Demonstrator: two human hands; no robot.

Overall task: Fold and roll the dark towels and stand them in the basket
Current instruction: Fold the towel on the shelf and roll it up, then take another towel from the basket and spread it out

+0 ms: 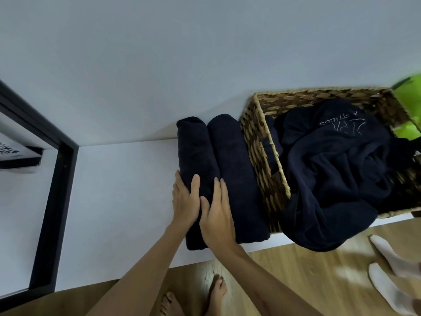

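Two rolled dark towels lie side by side on the white table (118, 201), just left of the wicker basket (264, 160). My left hand (185, 201) lies on the near part of the left roll (193, 151), its fingers wrapped over the roll's left side. My right hand (217, 215) rests flat with straight fingers along the seam between that roll and the right roll (234, 156). An unfolded dark towel (330, 179) with pale lettering fills the basket and spills over its near rim.
The wall runs close behind the table. A black-framed mirror (52, 201) leans at the left. Something bright green (407, 106) sits at the basket's far right. Wooden floor lies below the table edge, with my bare feet and another person's white-socked feet (387, 270).
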